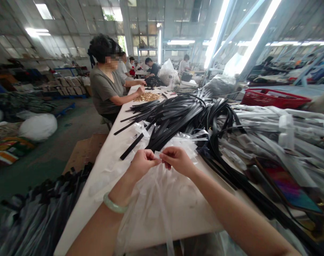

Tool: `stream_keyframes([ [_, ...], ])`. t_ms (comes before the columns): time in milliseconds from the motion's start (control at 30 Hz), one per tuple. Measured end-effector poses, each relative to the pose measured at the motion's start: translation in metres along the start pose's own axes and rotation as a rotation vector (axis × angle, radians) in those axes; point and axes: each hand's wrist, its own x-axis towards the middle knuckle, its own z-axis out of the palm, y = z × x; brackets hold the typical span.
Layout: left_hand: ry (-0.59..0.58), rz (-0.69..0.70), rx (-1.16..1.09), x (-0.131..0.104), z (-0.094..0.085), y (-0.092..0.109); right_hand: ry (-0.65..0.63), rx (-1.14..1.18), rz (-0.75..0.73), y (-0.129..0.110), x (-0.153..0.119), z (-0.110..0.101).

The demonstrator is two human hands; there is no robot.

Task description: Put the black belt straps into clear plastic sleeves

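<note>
My left hand (142,163) and my right hand (179,160) meet over the near part of the table, fingertips pinched together. Between them is a small piece of clear plastic film (157,155), which both hands grip. A long, thin plastic sleeve (163,206) trails below the hands toward the table's near edge; whether it joins the pinched film, I cannot tell. Just beyond my fingers lies a heap of black straps (175,121), loose ends pointing left and toward me. More crumpled clear film (185,140) lies around the strap ends.
On the white table (103,185) are gold metal pieces (147,96), plastic-wrapped strips (268,124) and a phone (287,185). A red basket (275,97) stands at the back right. A co-worker (106,81) sits at the left edge. Bundled wrapped straps (47,209) stand at lower left.
</note>
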Motion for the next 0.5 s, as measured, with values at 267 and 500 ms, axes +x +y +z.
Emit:
stream_keyframes([
  [267,0.033,0.007,0.009,0.006,-0.002,0.003,0.096,-0.069,-0.144,0.007,0.003,0.005],
  [500,0.226,-0.061,0.139,0.018,-0.023,-0.007,0.177,-0.897,-0.322,-0.01,0.023,-0.004],
])
